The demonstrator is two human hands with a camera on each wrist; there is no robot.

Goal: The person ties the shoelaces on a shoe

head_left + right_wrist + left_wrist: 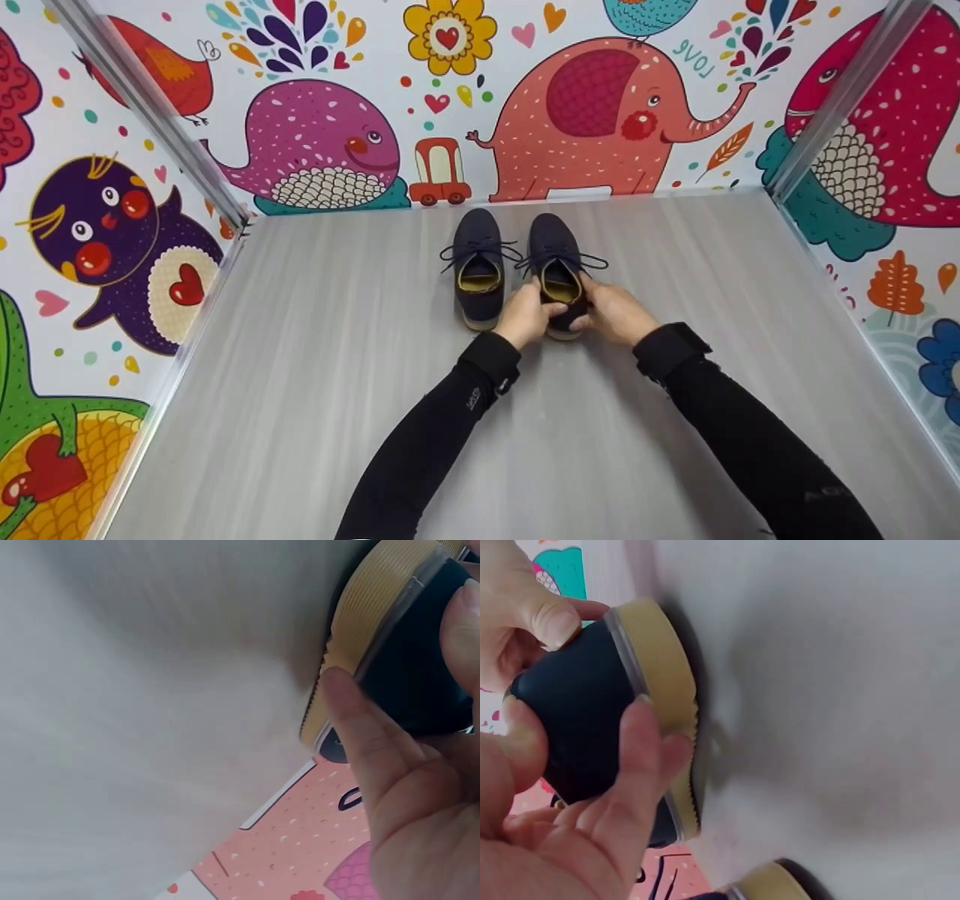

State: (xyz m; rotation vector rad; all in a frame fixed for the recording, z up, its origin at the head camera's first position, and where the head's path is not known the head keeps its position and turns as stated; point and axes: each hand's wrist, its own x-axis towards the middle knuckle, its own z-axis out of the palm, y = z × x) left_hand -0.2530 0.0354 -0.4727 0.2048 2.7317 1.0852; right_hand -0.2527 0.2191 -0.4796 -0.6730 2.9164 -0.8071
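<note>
Two navy lace-up shoes with tan soles stand side by side on the grey floor, toes toward the back wall. The left shoe [478, 274] stands alone. Both hands hold the heel of the right shoe [556, 247]. My left hand [526, 317] grips the heel from the left, its fingers curled round the navy heel [577, 712] and touching the tan sole [664, 682]. From the right, my right hand [616, 313] grips the same heel, thumb on the navy back [416, 682] beside the ribbed sole [367, 607]. The second shoe's sole [769, 889] shows at the bottom of the left wrist view.
The grey floor [315, 360] is boxed in by walls with bright cartoon animals: a pink elephant [592, 112] and a purple whale [319, 142] behind the shoes. Metal posts [150, 112] stand at the back corners.
</note>
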